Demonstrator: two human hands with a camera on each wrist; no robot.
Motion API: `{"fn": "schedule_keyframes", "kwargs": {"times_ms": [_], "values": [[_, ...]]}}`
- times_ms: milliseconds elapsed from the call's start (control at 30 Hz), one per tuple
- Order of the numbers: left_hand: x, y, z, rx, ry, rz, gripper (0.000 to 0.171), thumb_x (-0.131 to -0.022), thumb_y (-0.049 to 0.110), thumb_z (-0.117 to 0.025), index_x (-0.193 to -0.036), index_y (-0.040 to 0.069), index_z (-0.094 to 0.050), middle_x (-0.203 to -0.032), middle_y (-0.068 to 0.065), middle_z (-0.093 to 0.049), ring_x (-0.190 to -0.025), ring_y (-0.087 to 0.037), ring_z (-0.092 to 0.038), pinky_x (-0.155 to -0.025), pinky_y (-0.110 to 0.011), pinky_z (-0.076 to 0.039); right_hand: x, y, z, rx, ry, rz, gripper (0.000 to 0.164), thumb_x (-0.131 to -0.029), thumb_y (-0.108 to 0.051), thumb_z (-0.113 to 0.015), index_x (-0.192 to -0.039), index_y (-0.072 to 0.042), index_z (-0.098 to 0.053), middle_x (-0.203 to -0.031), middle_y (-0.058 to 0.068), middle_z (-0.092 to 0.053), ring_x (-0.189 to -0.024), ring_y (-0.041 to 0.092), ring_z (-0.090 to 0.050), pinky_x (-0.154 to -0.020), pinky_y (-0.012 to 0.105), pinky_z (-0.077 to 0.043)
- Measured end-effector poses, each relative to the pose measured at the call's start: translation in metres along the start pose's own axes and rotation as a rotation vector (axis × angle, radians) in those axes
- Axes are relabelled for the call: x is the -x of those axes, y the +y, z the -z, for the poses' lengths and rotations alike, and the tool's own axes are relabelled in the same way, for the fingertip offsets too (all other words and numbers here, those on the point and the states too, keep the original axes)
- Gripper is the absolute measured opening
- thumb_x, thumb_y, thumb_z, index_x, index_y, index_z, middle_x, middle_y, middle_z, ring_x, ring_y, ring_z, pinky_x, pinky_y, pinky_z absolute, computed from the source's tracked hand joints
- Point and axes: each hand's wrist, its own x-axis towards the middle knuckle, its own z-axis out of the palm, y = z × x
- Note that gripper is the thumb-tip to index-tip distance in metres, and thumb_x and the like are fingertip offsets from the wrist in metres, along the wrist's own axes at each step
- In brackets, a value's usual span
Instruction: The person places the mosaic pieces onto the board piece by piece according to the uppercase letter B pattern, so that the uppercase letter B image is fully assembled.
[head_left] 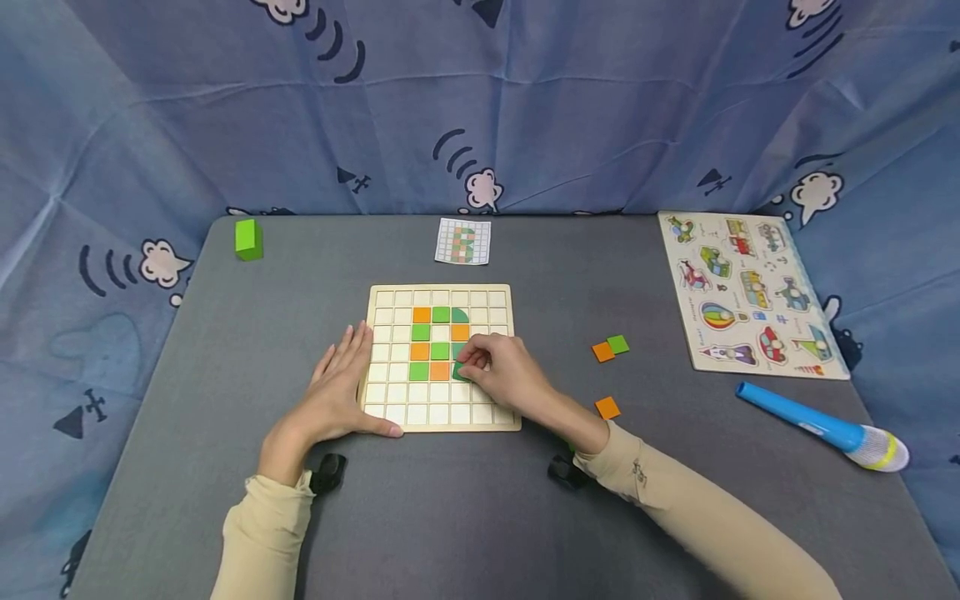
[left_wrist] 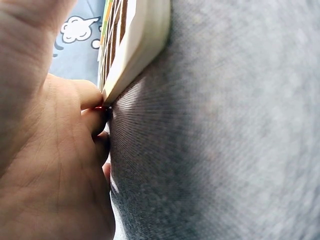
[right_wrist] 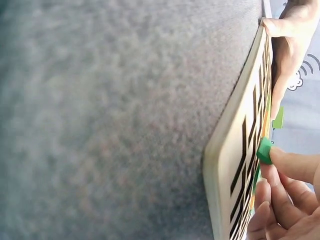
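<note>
One green tile (right_wrist: 264,151) sits pinched in my right hand's (head_left: 504,372) grip at the coloured pattern's (head_left: 440,351) lower-right corner, while my left hand (head_left: 337,400), fingers straight, hugs the grid board's (head_left: 438,392) near-left corner, probably so nothing slides.

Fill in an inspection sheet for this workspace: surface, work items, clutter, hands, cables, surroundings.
Surface: grey tabletop, looks flat.
Job's things: grid board, partly filled with orange and green tiles; loose tiles to its right; pattern card beyond it.
Clutter: green block, picture board, blue microphone.
Hands: left hand rests against the grid board's left edge; right hand pinches a dark green tile.
Cables: nothing seen.
Surroundings: blue printed curtain behind and beside the tabletop.
</note>
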Motion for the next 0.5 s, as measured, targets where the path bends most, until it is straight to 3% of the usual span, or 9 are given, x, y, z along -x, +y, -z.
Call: {"fn": "schedule_keyframes", "kwargs": {"times_ms": [233,500], "values": [[0.0002,0.0008,0.0001,0.003,-0.003,0.002,0.152,-0.056,0.062,-0.091,-0.160,0.008,0.006,-0.169,-0.008,0.007,-0.155,-0.027,0.009,-0.123,-0.053,0.002,-0.0035,-0.0018,-0.0029,0.035,0.001,-0.026,0.004,-0.087,-0.011,-0.079,-0.090,-0.010,-0.077,-0.083,-0.002,-0.067,-0.077,0.010,-0.058,-0.069,0.027,-0.052],[0.0003,0.0008,0.0002,0.002,0.006,-0.004,0.153,-0.055,0.062,-0.091,-0.160,0.007,0.005,-0.169,-0.008,0.007,-0.155,-0.027,0.009,-0.122,-0.053,0.002,-0.0052,0.0018,-0.0039,0.111,0.032,0.026,0.007,-0.084,-0.011,-0.082,-0.079,-0.014,-0.077,-0.079,-0.006,-0.068,-0.082,0.013,-0.054,-0.073,0.031,-0.049]]}}
